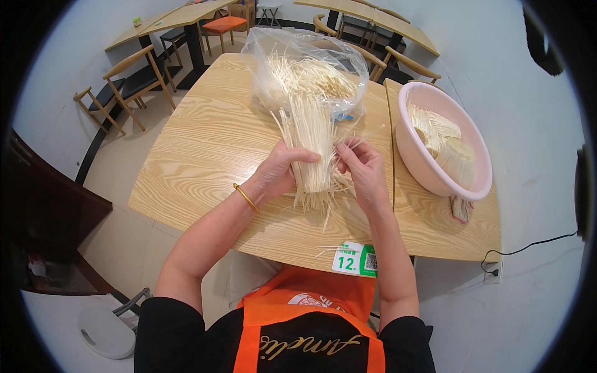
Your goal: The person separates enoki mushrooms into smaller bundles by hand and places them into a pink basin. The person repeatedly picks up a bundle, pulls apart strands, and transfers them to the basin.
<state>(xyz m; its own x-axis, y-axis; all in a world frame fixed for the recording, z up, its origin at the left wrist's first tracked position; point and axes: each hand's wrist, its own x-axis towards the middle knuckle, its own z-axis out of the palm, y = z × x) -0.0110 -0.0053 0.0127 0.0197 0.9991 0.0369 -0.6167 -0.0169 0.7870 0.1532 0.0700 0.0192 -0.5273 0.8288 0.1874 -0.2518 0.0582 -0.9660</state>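
Note:
A bundle of enoki mushrooms (308, 140) is gripped in my left hand (280, 170), the thumb lying across its stems. At the bundle's right side, my right hand (366, 165) pinches a few thin enoki strands between thumb and fingertips. Loose enoki stems (317, 203) lie on the wooden table (200, 140) under and beside the bundle. Beyond my hands stands an open clear plastic bag (357, 60) with many loose enoki (317, 77) in it; the bundle's far end overlaps its near edge.
To the right, a pink plastic basin (406, 135) holds several enoki clumps (457, 158), with a cloth (461, 209) below its near rim. A card (347, 261) bearing writing and a printed code lies at the near table edge. Wooden chairs (135, 74) and tables stand farther off.

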